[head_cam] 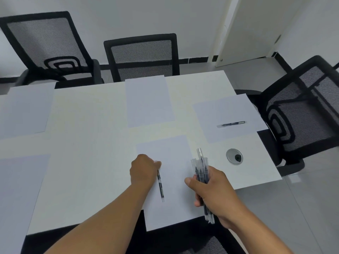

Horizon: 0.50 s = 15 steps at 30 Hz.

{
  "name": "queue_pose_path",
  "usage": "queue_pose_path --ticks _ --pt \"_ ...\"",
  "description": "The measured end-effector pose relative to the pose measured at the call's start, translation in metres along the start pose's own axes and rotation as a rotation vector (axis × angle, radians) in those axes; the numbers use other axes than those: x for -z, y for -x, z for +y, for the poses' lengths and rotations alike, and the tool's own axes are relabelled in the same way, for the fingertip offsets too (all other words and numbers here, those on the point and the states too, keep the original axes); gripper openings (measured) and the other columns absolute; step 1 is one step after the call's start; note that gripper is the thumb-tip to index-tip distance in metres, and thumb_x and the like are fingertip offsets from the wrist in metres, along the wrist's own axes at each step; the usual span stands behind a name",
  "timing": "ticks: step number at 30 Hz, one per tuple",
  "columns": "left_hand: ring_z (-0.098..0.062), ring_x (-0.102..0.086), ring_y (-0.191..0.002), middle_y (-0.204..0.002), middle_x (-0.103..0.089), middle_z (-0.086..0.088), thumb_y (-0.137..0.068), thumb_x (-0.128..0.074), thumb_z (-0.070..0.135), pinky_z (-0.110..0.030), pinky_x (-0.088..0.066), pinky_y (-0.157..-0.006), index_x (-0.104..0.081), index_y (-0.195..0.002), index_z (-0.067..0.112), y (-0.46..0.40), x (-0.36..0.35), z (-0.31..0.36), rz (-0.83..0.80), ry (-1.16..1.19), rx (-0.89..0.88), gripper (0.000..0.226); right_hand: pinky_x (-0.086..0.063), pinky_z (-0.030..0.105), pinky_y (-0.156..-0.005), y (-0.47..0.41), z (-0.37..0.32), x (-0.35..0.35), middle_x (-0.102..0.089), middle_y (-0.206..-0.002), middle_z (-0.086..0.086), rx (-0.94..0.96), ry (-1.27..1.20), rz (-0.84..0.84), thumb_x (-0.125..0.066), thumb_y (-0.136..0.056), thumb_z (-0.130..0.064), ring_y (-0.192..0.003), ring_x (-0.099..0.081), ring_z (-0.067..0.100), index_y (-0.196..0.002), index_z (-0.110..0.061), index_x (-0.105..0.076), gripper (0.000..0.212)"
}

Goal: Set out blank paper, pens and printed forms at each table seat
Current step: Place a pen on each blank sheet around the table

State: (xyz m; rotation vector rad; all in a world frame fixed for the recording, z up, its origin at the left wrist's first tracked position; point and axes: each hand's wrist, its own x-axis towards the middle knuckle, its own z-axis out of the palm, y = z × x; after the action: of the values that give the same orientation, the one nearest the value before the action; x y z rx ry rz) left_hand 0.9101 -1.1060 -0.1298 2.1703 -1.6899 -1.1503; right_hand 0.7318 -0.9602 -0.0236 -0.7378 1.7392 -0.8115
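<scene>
The left hand pinched the cap end of a clear-barrelled gel pen, which lay lengthwise on the near sheet of blank paper at the closest seat. The right hand was closed around a bundle of spare pens, their tips fanning upward. Another pen already rested on the right-hand sheet by the end chair; the far sheet had none. Such pens looked light, stiff and smooth, likely to roll, so a mid-barrel pinch would suit. The paper seemed thin and prone to slide on the white table. No printed forms showed.
</scene>
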Motion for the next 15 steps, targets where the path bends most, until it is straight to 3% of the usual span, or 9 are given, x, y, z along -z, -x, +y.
queue_pose_path --ticks 3,9,15 --pt "-0.026 -0.031 -0.058 -0.059 -0.035 -0.001 -0.082 -0.077 0.021 -0.031 -0.026 -0.053 -0.03 -0.062 0.021 0.001 0.0 0.001 -0.009 -0.001 0.004 0.051 -0.054 0.042 -0.066 0.001 0.0 0.003 -0.056 -0.06 0.0 0.0 0.001 -0.001 -0.078 -0.098 -0.025 -0.052 -0.059 0.021 -0.09 -0.013 -0.058 0.025" --pt "-0.025 -0.03 -0.06 -0.062 -0.035 -0.003 -0.082 -0.075 0.022 -0.031 -0.026 -0.056 -0.033 -0.063 0.019 0.006 0.006 0.001 -0.002 0.008 0.024 0.045 -0.054 0.042 -0.066 0.004 -0.005 0.003 -0.059 -0.063 0.002 -0.001 0.02 -0.012 -0.073 -0.1 -0.026 -0.052 -0.061 0.021 -0.094 -0.011 -0.059 0.021" --pt "-0.024 -0.041 -0.058 -0.061 -0.047 -0.003 -0.086 -0.075 0.026 -0.032 -0.034 -0.059 -0.044 -0.065 0.016 0.02 0.017 0.008 -0.004 0.077 -0.004 0.039 -0.051 0.04 -0.064 0.013 -0.018 0.002 -0.057 -0.063 0.003 0.021 0.038 -0.039 -0.066 -0.103 -0.023 -0.053 -0.059 0.02 -0.099 -0.005 -0.059 0.02"
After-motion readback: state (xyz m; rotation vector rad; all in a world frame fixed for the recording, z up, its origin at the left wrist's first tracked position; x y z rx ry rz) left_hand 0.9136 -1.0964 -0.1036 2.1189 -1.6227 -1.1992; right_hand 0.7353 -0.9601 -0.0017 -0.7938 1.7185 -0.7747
